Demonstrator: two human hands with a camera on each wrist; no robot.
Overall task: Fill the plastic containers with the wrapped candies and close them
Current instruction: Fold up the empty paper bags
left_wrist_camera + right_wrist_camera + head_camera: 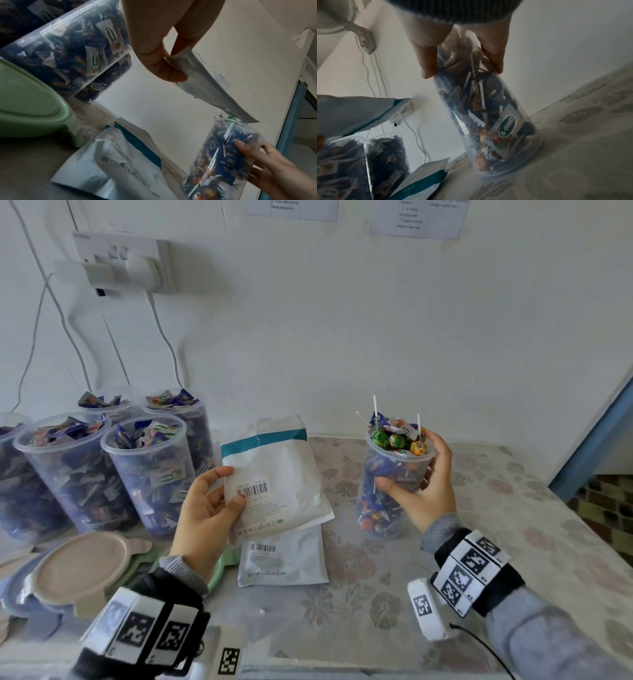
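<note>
A clear plastic container (390, 484) heaped with wrapped lollipops stands on the flowered tablecloth at centre right. My right hand (423, 487) grips its upper wall, thumb in front and fingers behind near the rim; the right wrist view shows the same container (489, 121) from above. My left hand (205, 508) pinches the edge of a white pouch with a teal band (274, 474) and holds it above the table; in the left wrist view the thumb and fingers pinch the pouch (202, 83) by its corner. Several open containers full of candies (150, 474) stand at the left.
A second white pouch (284, 559) lies flat under the held one. Beige (82, 566), green and blue lids are stacked at the front left. A wall socket with cables (126, 265) hangs above the containers. The table's right edge drops off near a blue door frame (589, 440).
</note>
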